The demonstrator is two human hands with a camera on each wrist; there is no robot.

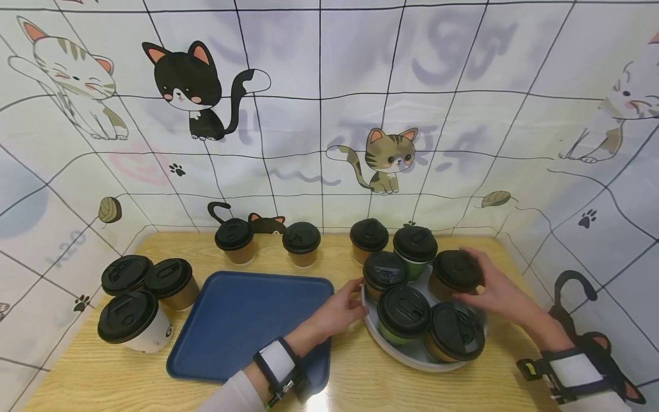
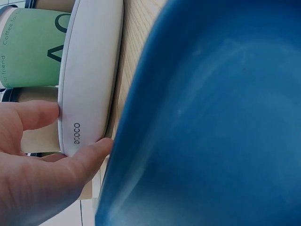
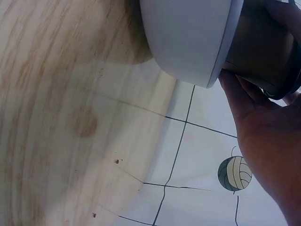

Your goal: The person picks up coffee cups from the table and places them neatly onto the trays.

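A round pale grey tray [image 1: 372, 332], marked "ecoco" on its side in the left wrist view, carries several black-lidded paper coffee cups. My left hand [image 1: 337, 309] pinches its left rim, thumb low on the outer wall and a fingertip at the top edge. At the tray's back right, my right hand [image 1: 496, 289] grips a brown coffee cup [image 3: 261, 49] around its side and lid. Green-sleeved cups [image 1: 396, 335] and brown ones, among them a front-right cup [image 1: 437, 350], stand close together beside it.
A blue rectangular tray [image 1: 252, 326] lies left of the round one. Brown cups [image 1: 301, 258] stand along the back, one [image 1: 366, 253] right behind the round tray. A white cup [image 1: 154, 335] and two others are at the left. A cat-print cloth [image 1: 288, 126] encloses the wooden table.
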